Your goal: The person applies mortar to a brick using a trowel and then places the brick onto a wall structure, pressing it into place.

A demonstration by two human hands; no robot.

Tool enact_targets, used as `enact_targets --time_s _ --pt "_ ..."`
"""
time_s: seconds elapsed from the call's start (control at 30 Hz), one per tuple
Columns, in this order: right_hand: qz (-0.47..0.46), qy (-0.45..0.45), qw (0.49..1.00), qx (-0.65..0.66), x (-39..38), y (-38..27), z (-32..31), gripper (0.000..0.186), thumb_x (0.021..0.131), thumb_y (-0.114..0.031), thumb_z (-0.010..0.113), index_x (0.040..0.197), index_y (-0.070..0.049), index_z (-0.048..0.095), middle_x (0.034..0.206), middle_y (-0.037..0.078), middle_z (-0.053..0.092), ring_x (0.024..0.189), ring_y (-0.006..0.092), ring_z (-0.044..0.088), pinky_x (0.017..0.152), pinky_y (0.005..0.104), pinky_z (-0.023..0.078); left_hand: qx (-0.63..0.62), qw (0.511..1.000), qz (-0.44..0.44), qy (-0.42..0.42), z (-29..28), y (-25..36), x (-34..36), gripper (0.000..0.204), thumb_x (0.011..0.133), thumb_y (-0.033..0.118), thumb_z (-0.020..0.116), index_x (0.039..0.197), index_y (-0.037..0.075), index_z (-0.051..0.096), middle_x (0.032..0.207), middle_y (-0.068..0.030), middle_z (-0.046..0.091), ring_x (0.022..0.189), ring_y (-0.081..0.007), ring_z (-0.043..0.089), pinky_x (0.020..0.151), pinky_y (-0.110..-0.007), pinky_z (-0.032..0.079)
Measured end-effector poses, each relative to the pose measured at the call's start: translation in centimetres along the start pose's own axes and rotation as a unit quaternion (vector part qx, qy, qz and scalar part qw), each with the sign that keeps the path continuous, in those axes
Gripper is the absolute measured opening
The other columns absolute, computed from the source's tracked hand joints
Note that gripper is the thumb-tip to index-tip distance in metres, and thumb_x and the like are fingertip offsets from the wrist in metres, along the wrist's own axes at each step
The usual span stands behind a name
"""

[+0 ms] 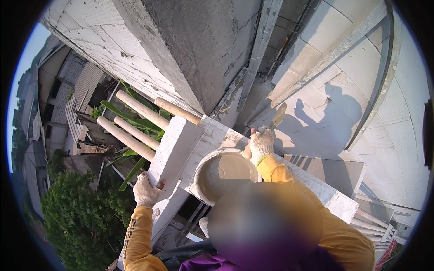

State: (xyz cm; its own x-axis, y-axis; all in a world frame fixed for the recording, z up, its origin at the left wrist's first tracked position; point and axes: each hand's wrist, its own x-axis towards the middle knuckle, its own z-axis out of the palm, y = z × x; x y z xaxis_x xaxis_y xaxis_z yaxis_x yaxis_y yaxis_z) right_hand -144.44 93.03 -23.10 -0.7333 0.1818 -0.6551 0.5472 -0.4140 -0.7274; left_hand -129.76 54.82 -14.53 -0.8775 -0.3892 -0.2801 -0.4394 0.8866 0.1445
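Observation:
My left hand (147, 190), in a knit work glove, grips the near end of a white lightweight concrete block (174, 147), its thumb over the edge. That block lies on a plank platform at the left. In my gloved right hand (261, 145) is a trowel (278, 116), its blade pointing up and away from me and coated with something pale. The hand is beside the far right rim of a round bucket (197, 186). Grey wet mortar (229, 174) fills much of the bucket. The trowel's handle is mostly hidden by my fingers.
Several wooden poles (142, 109) jut out past the platform (332, 198) on the left, above trees (86, 217) and a long drop. A rough concrete column (181, 40) stands ahead. To the right rises a pale block wall (361, 90) with shadows on it.

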Motion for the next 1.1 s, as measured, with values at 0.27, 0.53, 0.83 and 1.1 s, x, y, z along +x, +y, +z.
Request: enact_targets --time_s 0.27,0.53,0.83,1.1 --pt "0.120 -0.066 0.986 0.093 0.7 -3.2 5.8 0.019 0.087 -0.022 0.073 0.095 -0.013 0.059 0.078 0.000 0.056 0.060 0.0183 0.057 0.048 0.0366 0.049 -0.017 1.000 -0.020 -0.012 0.0 -1.4 0.0 0.066 0.072 0.039 0.083 0.121 0.004 0.057 0.104 -0.0199 0.069 0.097 -0.0367 0.068 0.085 -0.044 0.054" --pt "0.083 -0.316 0.902 -0.282 -8.2 -10.6 -8.0 0.047 0.091 -0.032 0.070 0.123 0.000 0.059 0.089 0.007 0.062 0.073 0.0208 0.065 0.059 0.0381 0.054 -0.035 0.999 -0.004 -0.005 0.1 0.7 -0.1 0.065 0.072 0.038 0.083 0.117 0.001 0.057 0.100 -0.0210 0.068 0.094 -0.0375 0.069 0.083 -0.045 0.054" --pt "-0.072 -0.394 0.507 -0.763 -11.3 -4.3 -5.1 0.041 0.088 -0.040 0.064 0.101 -0.002 0.068 0.090 0.020 0.071 0.086 0.0391 0.069 0.078 0.0480 0.054 -0.045 0.998 0.025 0.027 0.8 -0.9 0.3 0.062 0.073 0.036 0.082 0.117 0.001 0.057 0.100 -0.0214 0.068 0.093 -0.0393 0.068 0.082 -0.045 0.053" --pt "-0.050 -0.544 0.529 -0.649 -10.1 -1.2 -3.7 0.034 0.091 -0.031 0.066 0.098 0.002 0.067 0.090 0.018 0.071 0.078 0.0313 0.070 0.070 0.0407 0.054 -0.021 1.000 0.008 0.015 0.5 -0.4 -0.3 0.061 0.074 0.035 0.082 0.118 0.001 0.057 0.100 -0.0212 0.068 0.094 -0.0385 0.068 0.083 -0.045 0.053"
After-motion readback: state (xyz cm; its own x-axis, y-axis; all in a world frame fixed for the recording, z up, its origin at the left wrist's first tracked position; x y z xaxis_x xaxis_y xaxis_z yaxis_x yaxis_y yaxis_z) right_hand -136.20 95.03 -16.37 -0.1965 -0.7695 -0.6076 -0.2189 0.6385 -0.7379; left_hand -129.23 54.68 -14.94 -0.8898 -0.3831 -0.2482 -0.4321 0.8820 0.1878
